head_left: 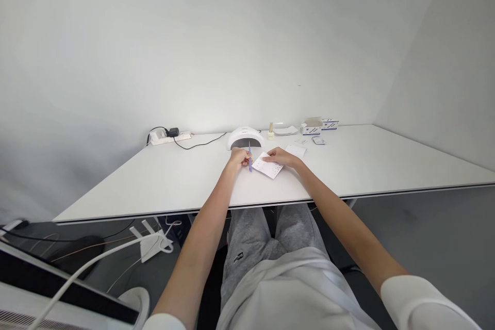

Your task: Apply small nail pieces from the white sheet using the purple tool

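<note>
My left hand [240,157] is closed around slim purple tweezers [250,159], held upright with the thin tip pointing away from me. In my right hand [279,157] is a white sticker sheet [271,169] dotted with small dark and pinkish marks, pinched near its upper edge and slightly tilted over the table. The sheet's left corner comes close to the tweezers; whether they touch I cannot tell. Another white sheet [297,150] lies flat just behind my right hand. Beyond both hands stands a white arched nail lamp [245,134], its dark opening facing me.
Behind on the white table [174,180] stand a small polish bottle [270,132], a white dish [286,131], an opened box [311,126] and another box [330,124]. A small packet [318,141] lies before them. A power strip [166,136] with a black adapter sits back left.
</note>
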`<move>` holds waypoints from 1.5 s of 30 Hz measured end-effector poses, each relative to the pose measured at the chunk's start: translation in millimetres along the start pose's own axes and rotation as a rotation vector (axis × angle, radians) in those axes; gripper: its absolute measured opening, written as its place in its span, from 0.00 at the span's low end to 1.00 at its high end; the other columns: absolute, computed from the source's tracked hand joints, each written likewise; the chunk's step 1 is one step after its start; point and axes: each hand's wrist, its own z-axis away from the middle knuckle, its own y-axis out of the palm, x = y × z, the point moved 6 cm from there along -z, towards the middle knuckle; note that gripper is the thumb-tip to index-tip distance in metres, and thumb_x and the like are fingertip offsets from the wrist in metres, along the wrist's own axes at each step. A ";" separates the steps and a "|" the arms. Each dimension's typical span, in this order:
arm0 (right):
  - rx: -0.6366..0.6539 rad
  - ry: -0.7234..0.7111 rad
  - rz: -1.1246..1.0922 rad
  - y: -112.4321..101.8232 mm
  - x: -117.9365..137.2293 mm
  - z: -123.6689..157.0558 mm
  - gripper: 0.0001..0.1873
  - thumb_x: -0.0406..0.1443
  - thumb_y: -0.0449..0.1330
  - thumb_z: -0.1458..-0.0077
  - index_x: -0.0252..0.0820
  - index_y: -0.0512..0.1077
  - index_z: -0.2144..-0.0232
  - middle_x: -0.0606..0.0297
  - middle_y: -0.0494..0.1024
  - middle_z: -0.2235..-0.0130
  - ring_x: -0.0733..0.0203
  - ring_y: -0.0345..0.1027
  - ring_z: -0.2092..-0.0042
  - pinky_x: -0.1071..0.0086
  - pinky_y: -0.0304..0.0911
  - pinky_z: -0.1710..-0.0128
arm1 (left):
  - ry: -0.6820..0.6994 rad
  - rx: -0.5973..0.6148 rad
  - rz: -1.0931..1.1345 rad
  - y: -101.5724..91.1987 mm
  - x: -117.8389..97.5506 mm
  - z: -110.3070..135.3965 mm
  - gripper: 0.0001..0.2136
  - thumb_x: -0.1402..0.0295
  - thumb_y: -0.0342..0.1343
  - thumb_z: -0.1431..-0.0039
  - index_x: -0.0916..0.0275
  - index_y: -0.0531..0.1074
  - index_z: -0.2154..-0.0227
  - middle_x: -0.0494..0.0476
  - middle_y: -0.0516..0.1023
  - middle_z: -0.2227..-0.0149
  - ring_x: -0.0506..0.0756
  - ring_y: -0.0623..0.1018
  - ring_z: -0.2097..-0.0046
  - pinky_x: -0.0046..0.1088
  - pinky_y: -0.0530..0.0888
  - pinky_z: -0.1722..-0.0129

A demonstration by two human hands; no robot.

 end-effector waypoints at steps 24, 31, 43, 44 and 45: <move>0.045 0.045 -0.067 2.0 9.6 10.7 0.17 0.44 0.71 0.58 0.36 0.74 0.75 0.61 0.77 0.74 0.63 0.68 0.73 0.73 0.59 0.76 | 0.052 -0.154 0.099 -19.2 -11.5 4.1 0.06 0.84 0.54 0.55 0.68 0.69 0.75 0.58 0.70 0.84 0.53 0.73 0.80 0.22 0.57 0.83; 0.044 0.031 -0.074 3.8 13.3 11.4 0.18 0.44 0.72 0.58 0.35 0.76 0.73 0.60 0.78 0.72 0.63 0.69 0.72 0.73 0.61 0.75 | 0.138 0.055 0.060 -3.7 -14.0 6.5 0.07 0.83 0.57 0.56 0.66 0.67 0.79 0.57 0.70 0.83 0.51 0.72 0.80 0.22 0.57 0.83; 0.063 0.015 -0.090 4.9 14.6 12.5 0.18 0.43 0.72 0.59 0.35 0.77 0.71 0.59 0.80 0.70 0.61 0.71 0.70 0.73 0.63 0.74 | 0.130 0.175 -0.086 6.8 -14.9 13.4 0.04 0.81 0.59 0.55 0.68 0.72 0.78 0.57 0.71 0.81 0.49 0.71 0.80 0.24 0.57 0.83; 0.067 0.016 -0.094 5.2 14.9 12.7 0.18 0.43 0.72 0.59 0.35 0.77 0.71 0.59 0.80 0.70 0.61 0.71 0.70 0.72 0.63 0.74 | 0.124 0.185 -0.099 7.0 -14.2 13.2 0.03 0.80 0.60 0.54 0.69 0.72 0.77 0.57 0.71 0.81 0.49 0.70 0.80 0.24 0.57 0.83; 0.069 0.014 -0.096 5.3 15.2 12.8 0.18 0.43 0.72 0.59 0.35 0.77 0.71 0.59 0.80 0.70 0.61 0.71 0.70 0.73 0.63 0.73 | 0.117 0.195 -0.110 7.2 -13.3 12.7 0.03 0.80 0.60 0.54 0.69 0.73 0.76 0.58 0.71 0.81 0.49 0.70 0.81 0.24 0.58 0.83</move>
